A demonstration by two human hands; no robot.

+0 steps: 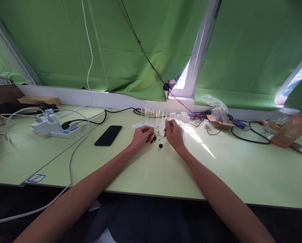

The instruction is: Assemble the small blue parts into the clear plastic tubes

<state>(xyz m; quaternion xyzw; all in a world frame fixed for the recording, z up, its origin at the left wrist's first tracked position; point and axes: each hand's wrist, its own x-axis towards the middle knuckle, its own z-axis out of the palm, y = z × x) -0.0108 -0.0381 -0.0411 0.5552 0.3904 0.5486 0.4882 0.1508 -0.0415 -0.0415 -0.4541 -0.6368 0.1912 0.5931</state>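
My left hand (143,135) rests low over the table with thumb and fingers pinched together. Whatever is between those fingertips is too small to make out. Opposite it, my right hand (175,134) is closed, and a small green piece (166,120) shows at its fingertips. A loose cluster of thin, wire-like small parts (158,133) lies between the hands. A black round piece (154,138) sits beside my left fingers, and another black round piece (160,145) lies nearer me. Just behind the hands stands a row of clear thin tubes (154,116).
White-capped small bottles (185,118) stand behind my right hand. A black phone (108,135) lies to the left, near a white power strip (62,130) and a long white cable (73,155). Rightward are a small cardboard box (219,124) and an orange bottle (291,130).
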